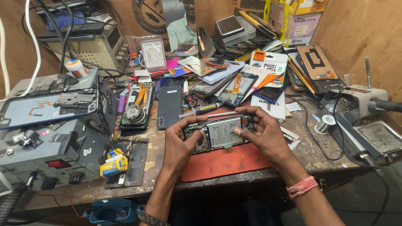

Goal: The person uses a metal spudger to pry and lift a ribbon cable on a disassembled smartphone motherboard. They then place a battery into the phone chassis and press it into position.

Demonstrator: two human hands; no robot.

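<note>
Grip: left hand (178,144) and right hand (264,134) both closed on the opened phone (218,134), one at each end, right thumb pressed onto the battery (225,132). Phone held just above the orange mat (226,162), near the front edge of the counter (318,157).

Counter: wooden, crowded. Grey power supply (50,155) at left. Soldering station (368,129) at right. Second stripped handset (136,104) beyond the left hand, dark back cover (169,106) beside it. Syringe-type tube (201,110) just behind the held phone. Solder spool (326,124) to the right.

Progress, judged: back cover already off, board and battery exposed; battery still seated, not yet lifted; reassembly not begun.
</note>
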